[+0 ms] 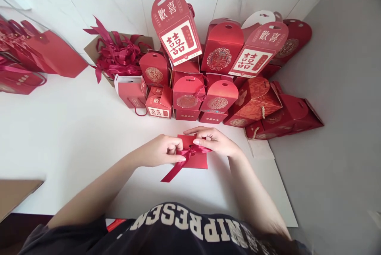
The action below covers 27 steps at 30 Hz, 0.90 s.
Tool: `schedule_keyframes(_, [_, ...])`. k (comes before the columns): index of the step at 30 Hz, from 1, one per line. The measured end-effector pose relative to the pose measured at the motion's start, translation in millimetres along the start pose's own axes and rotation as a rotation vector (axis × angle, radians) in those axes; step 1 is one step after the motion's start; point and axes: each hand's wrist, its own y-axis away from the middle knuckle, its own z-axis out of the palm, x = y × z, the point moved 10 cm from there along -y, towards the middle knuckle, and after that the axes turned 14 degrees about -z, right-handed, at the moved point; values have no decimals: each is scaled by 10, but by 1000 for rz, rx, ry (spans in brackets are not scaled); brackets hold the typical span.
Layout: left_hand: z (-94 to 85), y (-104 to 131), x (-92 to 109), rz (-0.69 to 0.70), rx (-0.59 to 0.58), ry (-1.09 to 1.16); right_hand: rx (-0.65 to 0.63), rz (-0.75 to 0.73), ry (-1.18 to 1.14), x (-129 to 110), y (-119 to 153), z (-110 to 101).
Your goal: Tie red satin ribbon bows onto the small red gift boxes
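A small red gift box (198,162) lies on the white table in front of me, with a dark red satin ribbon (175,171) knotted at its middle. One ribbon tail hangs toward me on the left, and a loop spreads to the right of the knot. My left hand (166,149) is closed, pinching the ribbon just left of the knot. My right hand (214,140) bends over the box's upper right, thumb and fingers closed on the ribbon close to the knot. Its fingertips partly cover the box's far edge.
Stacked red gift boxes (218,98) with gold and white prints stand along the tiled wall. Behind them on the left, a brown carton (92,48) holds a heap of ribbons (122,54). Red bags (59,54) lie far left. A grey wall (336,159) bounds the right side.
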Motion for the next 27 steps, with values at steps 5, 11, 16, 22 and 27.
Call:
schedule_keyframes(5, [96,4,-39,-59,-154,76,119,-16,40,-49,187,-28])
schedule_keyframes(11, [89,-58,-110,-23,-48,162,42,-29,-42,-42,326,148])
schedule_keyframes(16, [177,-121,-166,56,-69,194,50,-34,-136,-30,380,186])
schedule_keyframes(22, [177,-176,-192,91,10,317,187,-37,-229,118,355,127])
schedule_keyframes(27, [189,-163,-152,107,46,322,293,-59,-278,205,363,60])
